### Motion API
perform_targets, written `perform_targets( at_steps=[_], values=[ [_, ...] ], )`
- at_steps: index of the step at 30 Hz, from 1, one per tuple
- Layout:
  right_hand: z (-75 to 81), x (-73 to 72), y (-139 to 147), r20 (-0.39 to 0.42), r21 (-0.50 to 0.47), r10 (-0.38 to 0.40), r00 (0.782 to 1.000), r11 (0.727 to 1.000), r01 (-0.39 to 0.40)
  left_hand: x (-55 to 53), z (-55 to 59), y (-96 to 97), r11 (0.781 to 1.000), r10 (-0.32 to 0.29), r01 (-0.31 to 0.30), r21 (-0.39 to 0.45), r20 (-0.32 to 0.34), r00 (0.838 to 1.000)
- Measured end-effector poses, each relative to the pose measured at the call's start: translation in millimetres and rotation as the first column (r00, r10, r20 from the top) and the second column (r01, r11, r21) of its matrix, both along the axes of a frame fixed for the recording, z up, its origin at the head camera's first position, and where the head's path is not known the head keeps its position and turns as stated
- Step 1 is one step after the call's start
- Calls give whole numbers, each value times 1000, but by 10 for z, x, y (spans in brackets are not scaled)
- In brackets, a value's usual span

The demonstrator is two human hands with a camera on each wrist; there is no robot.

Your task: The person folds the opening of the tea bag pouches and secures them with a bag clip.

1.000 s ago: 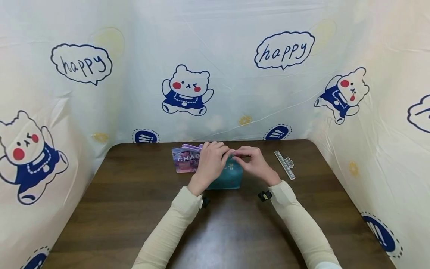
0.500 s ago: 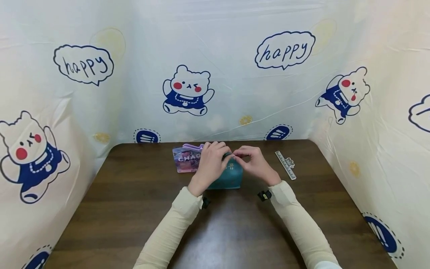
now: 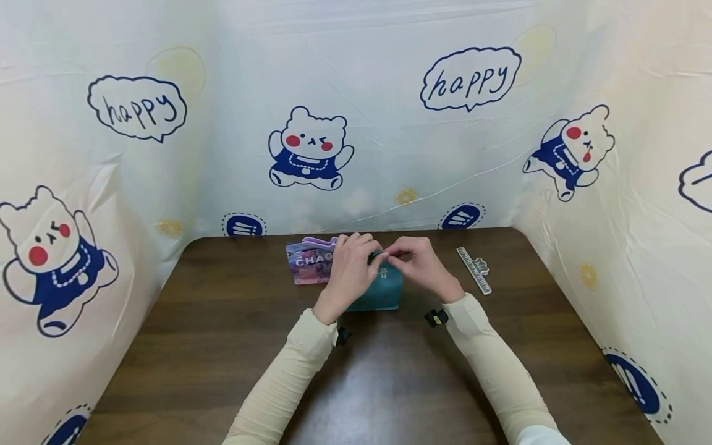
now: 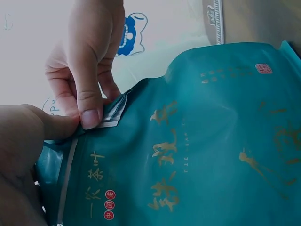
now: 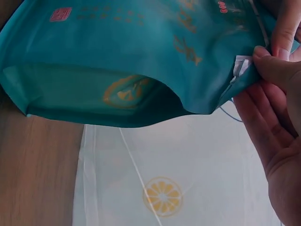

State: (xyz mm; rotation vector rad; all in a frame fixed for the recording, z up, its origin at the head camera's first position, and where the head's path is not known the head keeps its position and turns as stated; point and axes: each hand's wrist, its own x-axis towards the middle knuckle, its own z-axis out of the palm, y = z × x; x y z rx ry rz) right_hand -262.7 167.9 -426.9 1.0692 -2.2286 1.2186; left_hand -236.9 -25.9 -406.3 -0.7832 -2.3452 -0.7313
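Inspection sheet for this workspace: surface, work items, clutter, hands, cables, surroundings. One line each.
Surface: dark wood-grain table.
Work items: teal pouch with gold lettering, toward the table's far edge.
Clutter: printed packet left of the pouch, purple item along its top; ruler-marked strip to the right.
Hands: left hand and right hand both pinch the pouch's upper edge.
Cables: nothing seen.
Surroundings: cloth with bears and "happy" bubbles.

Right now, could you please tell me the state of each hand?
Left hand: closed, holding the teal bag near its top.
Right hand: closed, pinching the same bag at its edge.
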Motion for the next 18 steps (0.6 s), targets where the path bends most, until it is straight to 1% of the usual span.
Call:
perform_targets(
  at_steps=[3, 5, 7, 10, 13, 15, 18],
  values=[
    [-28, -22, 5, -30, -15, -5, 1000, 1000, 5, -10, 8, 15, 1000, 0, 0, -2, 4, 1000],
    [-26, -28, -4, -33, -21, -10, 999, 1000, 9, -17, 17, 13, 1000, 4, -4, 2, 7, 1000],
    [-17, -29, -10, -12, -25, -12, 1000, 1000, 11, -29, 25, 12, 1000, 14, -14, 7, 7, 1000],
    [-9, -26, -9, 56, -19, -14, 998, 1000, 15, -45, 36, 10, 999, 31, -32, 12, 10, 999],
    [-22, -13, 9, 116, -2, 9, 993, 1000, -9, -42, 37, 11, 999, 35, -35, 6, 23, 999],
    [-35, -5, 27, 134, 20, 34, 990, 999, -37, -29, 33, 11, 1000, 29, -29, 5, 32, 999],
    [-31, 4, 45, 123, 56, 66, 990, 996, -74, -18, 22, 16, 1000, 23, -23, 4, 30, 999]
  ],
)
